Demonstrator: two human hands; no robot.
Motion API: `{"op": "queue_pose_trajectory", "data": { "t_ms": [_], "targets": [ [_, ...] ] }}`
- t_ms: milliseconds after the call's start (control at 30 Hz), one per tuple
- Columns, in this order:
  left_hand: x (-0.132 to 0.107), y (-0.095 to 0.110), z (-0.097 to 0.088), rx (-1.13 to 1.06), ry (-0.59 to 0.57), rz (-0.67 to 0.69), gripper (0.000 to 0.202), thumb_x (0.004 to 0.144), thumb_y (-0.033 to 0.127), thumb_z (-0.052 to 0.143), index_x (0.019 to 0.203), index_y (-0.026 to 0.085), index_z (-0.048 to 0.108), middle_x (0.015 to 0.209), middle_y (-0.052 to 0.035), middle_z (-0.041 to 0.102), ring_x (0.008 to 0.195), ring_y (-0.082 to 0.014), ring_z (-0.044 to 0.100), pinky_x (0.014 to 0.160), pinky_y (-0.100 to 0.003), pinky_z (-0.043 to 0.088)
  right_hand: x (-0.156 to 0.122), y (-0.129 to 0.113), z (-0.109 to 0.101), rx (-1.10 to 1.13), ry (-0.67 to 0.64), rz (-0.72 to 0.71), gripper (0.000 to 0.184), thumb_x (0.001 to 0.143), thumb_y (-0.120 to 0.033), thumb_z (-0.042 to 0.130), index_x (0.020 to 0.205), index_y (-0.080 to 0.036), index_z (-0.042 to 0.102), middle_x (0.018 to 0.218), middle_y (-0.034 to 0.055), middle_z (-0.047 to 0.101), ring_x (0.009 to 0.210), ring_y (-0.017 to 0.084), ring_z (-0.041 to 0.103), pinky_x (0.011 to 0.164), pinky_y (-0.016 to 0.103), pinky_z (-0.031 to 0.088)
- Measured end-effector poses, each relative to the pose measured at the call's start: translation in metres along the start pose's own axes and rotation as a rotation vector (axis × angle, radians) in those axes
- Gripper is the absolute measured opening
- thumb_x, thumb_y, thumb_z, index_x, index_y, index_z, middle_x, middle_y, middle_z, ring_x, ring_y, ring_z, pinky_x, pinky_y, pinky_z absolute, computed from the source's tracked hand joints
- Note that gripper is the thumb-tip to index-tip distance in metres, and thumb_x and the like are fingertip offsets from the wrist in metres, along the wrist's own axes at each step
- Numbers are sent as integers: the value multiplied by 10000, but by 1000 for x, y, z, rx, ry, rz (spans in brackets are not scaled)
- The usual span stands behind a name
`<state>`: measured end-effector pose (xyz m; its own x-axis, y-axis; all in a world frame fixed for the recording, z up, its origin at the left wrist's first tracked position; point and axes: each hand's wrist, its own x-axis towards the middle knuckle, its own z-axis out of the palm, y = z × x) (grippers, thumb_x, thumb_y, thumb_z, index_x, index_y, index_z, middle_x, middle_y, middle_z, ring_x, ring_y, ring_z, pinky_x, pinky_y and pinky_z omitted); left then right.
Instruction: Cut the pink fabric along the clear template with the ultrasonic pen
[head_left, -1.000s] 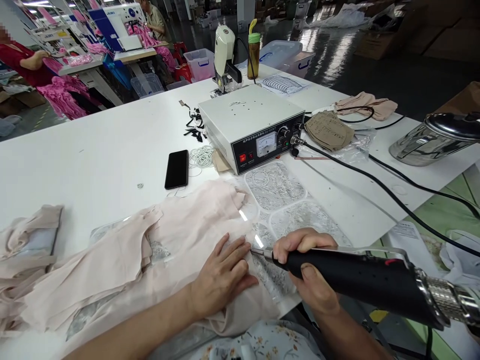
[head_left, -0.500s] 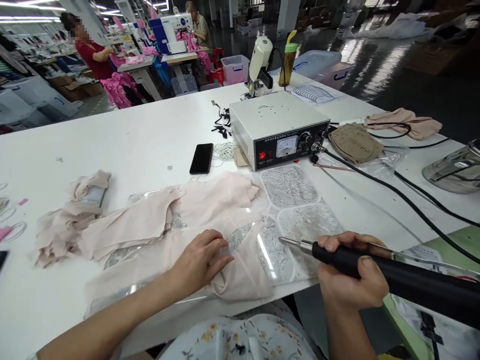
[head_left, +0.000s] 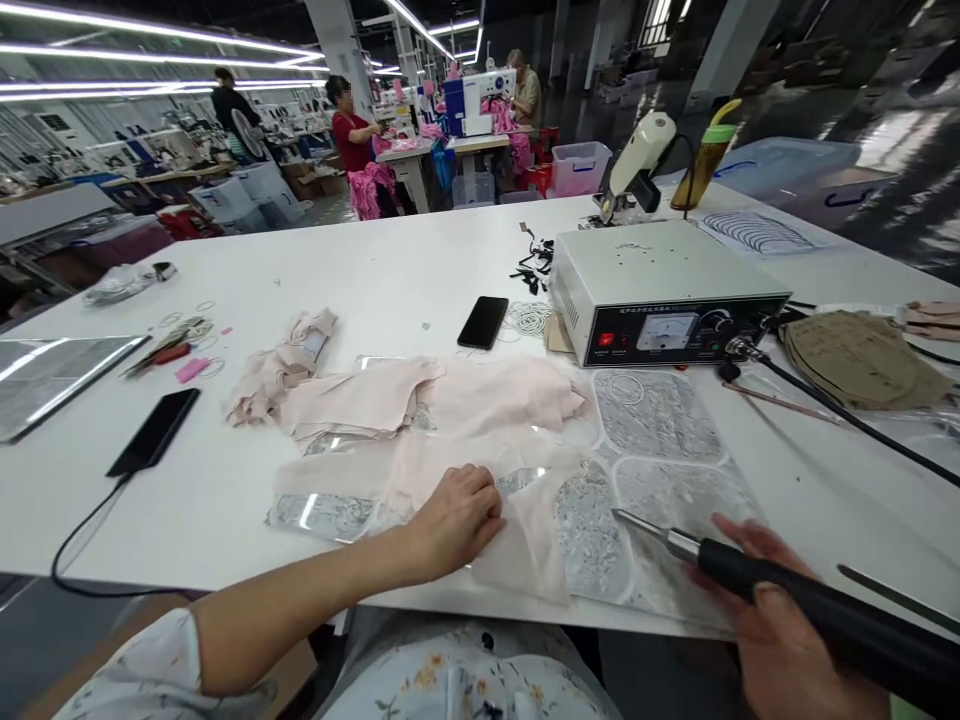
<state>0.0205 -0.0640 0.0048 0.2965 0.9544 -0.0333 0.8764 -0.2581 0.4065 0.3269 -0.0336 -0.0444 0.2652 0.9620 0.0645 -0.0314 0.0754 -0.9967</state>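
Looking down at a white counter (head_left: pixel 360 280) in a garment workshop. Pressing the left hand (head_left: pixel 459 520) palm down on pale pink fabric (head_left: pixel 487 400), grip loose and closed on nothing, fingers lightly curled against the cloth near the front edge of the counter. Holding a black handheld tool (head_left: pixel 825 612) in the right hand (head_left: pixel 780 650) at lower right, grip wrapped around the handle, thumb on top. Pointing its thin metal tip (head_left: pixel 637 524) leftward, low over a scratched clear cutting sheet (head_left: pixel 660 425), apart from the left hand; cannot tell whether touching the sheet.

Spread partly over that sheet, the fabric, reaching from under the left hand back toward the middle of the counter. Just left of it, a small heap of fabric scraps (head_left: pixel 277 365). Behind the sheet, a white control box (head_left: pixel 660 290) with a dial meter, and a black cable (head_left: pixel 847 420) running off to the right. Beside the box on its left, a black phone (head_left: pixel 484 322) and a pile of thin white rings (head_left: pixel 529 318). Far right, tan pattern pieces (head_left: pixel 855 355). Far left, a second dark phone (head_left: pixel 154 432) on a cord. In the background, other people at sewing machines with bright pink cloth.
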Motion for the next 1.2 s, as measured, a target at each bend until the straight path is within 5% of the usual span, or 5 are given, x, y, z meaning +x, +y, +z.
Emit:
{"op": "queue_pose_trajectory", "data": {
  "t_ms": [167, 400, 533, 833, 1200],
  "targets": [
    [-2, -2, -3, -34, -10, 72, 131, 870, 91, 545, 782, 170, 488, 816, -29, 585, 799, -176, 535, 798, -318, 431, -20, 3, -7, -342, -490, 111, 189, 730, -399, 714, 767, -218, 753, 584, 26, 688, 487, 181, 648, 471, 251, 562],
    [-8, -10, -13, -134, -55, 193, 206, 750, 40, 585, 731, 185, 441, 647, 41, 499, 655, -120, 506, 712, -217, 441, -7, -44, 120, -390, -1043, -367, 495, 806, -180, 530, 1297, -232, 569, 1358, 93, 589, 1289, 256, 524, 1072, 442, 433],
    [-21, -16, -29, -235, -84, 171, 203, 717, 28, 592, 736, 180, 459, 633, 63, 489, 575, -82, 472, 544, -162, 362, -1, -61, 153, -472, -1317, -323, 381, 727, -116, 571, 1071, -231, 684, 1059, 42, 722, 953, 204, 661, 849, 314, 513],
    [-64, -49, -63, -420, -203, -26, 317, 854, 266, 655, 1159, 187, 623, 691, 9, 595, 599, -127, 556, 548, -189, 377, 0, -53, 159, -520, -1259, -238, 239, 863, -319, 546, 715, -190, 683, 657, 13, 601, 629, 129, 548, 578, 246, 416],
    [-100, -148, -111, 343, 582, 204, 233, 989, 219, 430, 898, 211, 644, 781, -11, 606, 730, -129, 564, 1024, -422, 387, -9, -63, 246, -207, -760, -1076, 253, 833, -96, 566, 973, -245, 714, 882, 59, 675, 783, 142, 657, 590, 246, 559]
  ]
}}
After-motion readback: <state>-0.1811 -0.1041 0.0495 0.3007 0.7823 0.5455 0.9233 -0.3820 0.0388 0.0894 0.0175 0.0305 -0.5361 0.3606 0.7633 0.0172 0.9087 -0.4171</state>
